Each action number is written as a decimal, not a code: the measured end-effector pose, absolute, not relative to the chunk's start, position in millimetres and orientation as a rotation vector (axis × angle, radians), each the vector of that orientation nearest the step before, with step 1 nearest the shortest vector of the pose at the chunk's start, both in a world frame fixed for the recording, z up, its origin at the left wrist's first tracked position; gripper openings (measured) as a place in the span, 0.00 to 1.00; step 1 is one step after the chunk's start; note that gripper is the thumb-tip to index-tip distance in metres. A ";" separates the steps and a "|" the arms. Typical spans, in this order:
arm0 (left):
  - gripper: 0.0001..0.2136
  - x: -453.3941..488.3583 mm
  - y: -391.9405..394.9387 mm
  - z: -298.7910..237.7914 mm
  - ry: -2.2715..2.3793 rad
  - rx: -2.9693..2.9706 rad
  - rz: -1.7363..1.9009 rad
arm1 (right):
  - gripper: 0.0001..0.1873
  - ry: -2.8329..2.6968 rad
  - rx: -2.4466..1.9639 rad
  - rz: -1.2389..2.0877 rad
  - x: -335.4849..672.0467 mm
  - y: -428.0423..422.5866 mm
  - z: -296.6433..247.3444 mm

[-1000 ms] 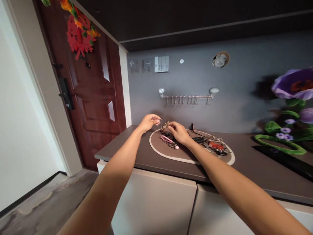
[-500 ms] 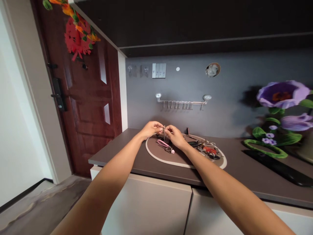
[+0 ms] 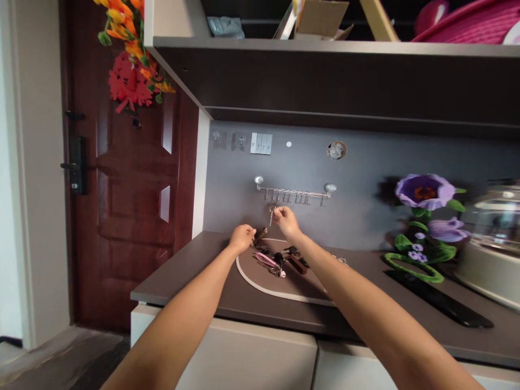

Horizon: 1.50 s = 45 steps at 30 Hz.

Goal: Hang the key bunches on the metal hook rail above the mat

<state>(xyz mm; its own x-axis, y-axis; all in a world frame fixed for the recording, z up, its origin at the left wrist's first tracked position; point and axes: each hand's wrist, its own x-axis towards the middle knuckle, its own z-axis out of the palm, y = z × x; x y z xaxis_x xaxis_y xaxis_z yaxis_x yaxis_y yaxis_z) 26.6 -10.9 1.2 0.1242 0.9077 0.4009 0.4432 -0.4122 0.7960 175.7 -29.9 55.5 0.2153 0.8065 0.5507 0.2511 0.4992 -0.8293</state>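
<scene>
Above the oval mat (image 3: 260, 283) on the brown bench (image 3: 190, 276), the right hand (image 3: 285, 221) pinches a ringed key (image 3: 271, 214) in its fingers just below the far wall's hook rail (image 3: 293, 190), while the left hand (image 3: 241, 238) has its fingers clamped on a brown fob (image 3: 260, 234) just to the left.

Two hands (image 3: 241, 238) (image 3: 285, 221), one held key (image 3: 271, 216), one hook rail (image 3: 292, 190), one mat (image 3: 260, 285).

Dim room, soft shadows — edges warped

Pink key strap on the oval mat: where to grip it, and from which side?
Probably pinch the pink key strap at its middle, from above: it lies flat on the brown oval mat, and dark keys crowd one end.
</scene>
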 end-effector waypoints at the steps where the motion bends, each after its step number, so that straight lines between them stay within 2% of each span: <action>1: 0.10 25.6 -9.8 0.7 1.353 1.941 1.221 | 0.03 -1.280 -1.012 0.586 171.4 -25.0 62.3; 4: 0.11 23.1 -7.4 -0.3 1.485 2.028 1.168 | 0.04 -1.170 -0.992 0.711 157.6 -11.7 78.9; 9: 0.11 21.4 -7.1 -0.1 1.590 2.091 1.112 | 0.07 -1.016 -1.027 0.738 143.4 8.5 93.0; 19: 0.12 16.7 -12.3 7.2 1.680 2.047 1.062 | 0.08 -0.884 -1.053 0.733 138.4 32.4 90.1; 36: 0.08 9.6 -2.0 1.5 1.627 1.987 1.133 | 0.07 -1.016 -1.073 0.747 148.4 24.2 72.9; 45: 0.07 8.8 -9.1 5.7 1.572 2.106 1.079 | 0.07 -1.031 -1.104 0.840 157.9 -9.5 64.3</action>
<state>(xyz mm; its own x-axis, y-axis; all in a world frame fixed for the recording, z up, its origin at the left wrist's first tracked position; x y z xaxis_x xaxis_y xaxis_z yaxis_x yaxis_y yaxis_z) 8.8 -9.1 5.7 0.1194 0.9145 0.3866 0.6899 -0.3565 0.6301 157.9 -9.5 64.3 0.3151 0.9209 0.2296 -0.0393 0.2544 -0.9663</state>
